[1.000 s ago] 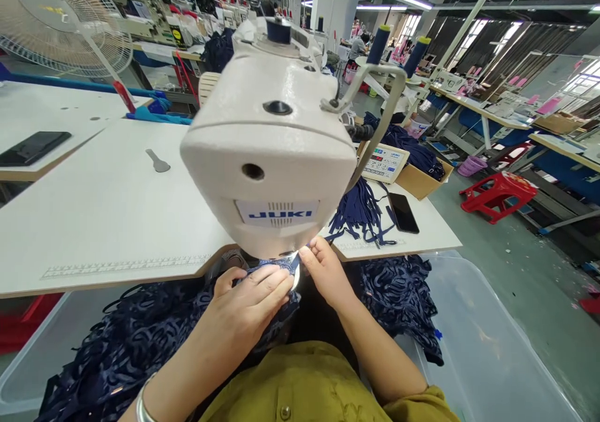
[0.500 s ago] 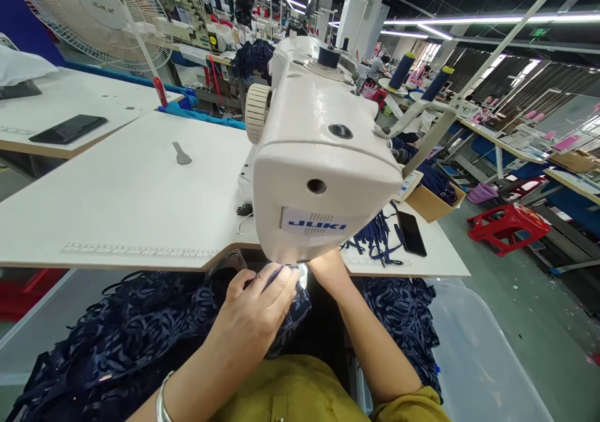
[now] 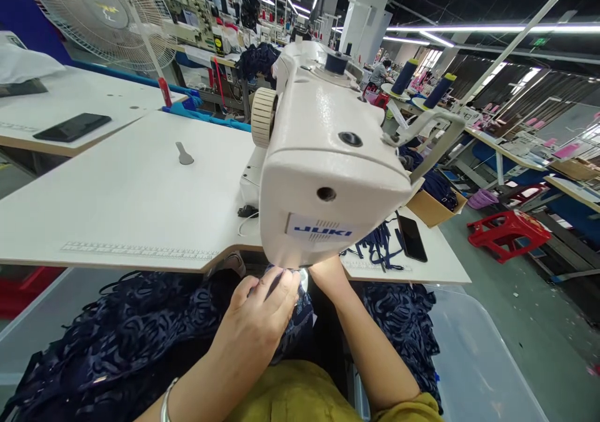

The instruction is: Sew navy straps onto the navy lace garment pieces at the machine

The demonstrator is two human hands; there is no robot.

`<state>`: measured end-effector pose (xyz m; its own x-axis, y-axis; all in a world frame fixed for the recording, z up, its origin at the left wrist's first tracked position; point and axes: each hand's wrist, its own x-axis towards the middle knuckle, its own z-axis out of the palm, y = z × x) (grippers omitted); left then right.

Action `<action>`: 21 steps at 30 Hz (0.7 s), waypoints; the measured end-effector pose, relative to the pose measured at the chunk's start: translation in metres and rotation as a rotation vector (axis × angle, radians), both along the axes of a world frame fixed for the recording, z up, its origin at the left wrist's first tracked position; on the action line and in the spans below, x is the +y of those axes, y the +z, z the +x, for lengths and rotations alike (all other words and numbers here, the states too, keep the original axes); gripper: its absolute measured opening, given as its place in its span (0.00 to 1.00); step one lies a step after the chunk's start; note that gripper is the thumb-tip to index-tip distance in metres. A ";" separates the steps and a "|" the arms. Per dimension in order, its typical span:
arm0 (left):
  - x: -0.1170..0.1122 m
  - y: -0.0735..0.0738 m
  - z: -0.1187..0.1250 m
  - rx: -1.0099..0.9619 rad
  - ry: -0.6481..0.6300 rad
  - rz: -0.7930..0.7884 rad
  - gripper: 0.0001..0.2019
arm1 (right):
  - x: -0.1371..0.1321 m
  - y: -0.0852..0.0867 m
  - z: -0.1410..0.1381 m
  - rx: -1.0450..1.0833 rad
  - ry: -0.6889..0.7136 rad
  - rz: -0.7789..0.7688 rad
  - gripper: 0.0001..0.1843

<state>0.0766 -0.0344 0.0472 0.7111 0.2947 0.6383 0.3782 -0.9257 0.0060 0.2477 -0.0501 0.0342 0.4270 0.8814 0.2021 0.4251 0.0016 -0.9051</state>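
A white JUKI sewing machine (image 3: 328,178) stands before me, its head hiding the needle area. My left hand (image 3: 262,309) lies at the lower edge of the head, fingers bent over a navy patterned fabric piece (image 3: 297,325) that hangs down toward my lap. My right hand (image 3: 330,275) reaches in under the head from the right; its fingers are hidden behind the machine. A small bright white patch shows between the two hands. I cannot tell what it is.
Heaps of navy patterned fabric (image 3: 126,341) lie in clear plastic bins on both sides below the table (image 3: 117,203). Navy straps (image 3: 379,244), a phone (image 3: 412,237) and a cardboard box (image 3: 438,206) are at the right. A fan (image 3: 103,12) stands back left, a red stool (image 3: 509,234) right.
The view has shifted slightly, so the machine appears a little lower and to the right. My hands stay close to their places; a small pale edge now shows at the fabric's right side.
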 end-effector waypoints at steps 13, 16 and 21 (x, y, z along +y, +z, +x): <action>-0.001 0.004 -0.003 0.016 0.017 -0.041 0.12 | 0.000 0.012 -0.003 -0.026 0.070 0.098 0.19; 0.000 0.002 -0.005 0.004 0.012 -0.076 0.12 | 0.001 0.010 -0.003 -0.056 0.066 0.108 0.20; 0.001 -0.002 -0.007 -0.017 -0.015 -0.104 0.13 | 0.002 0.012 -0.004 -0.055 0.065 0.080 0.20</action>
<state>0.0693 -0.0334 0.0457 0.7054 0.3493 0.6167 0.3634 -0.9253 0.1084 0.2440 -0.0482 0.0460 0.3560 0.8869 0.2945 0.4709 0.1019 -0.8763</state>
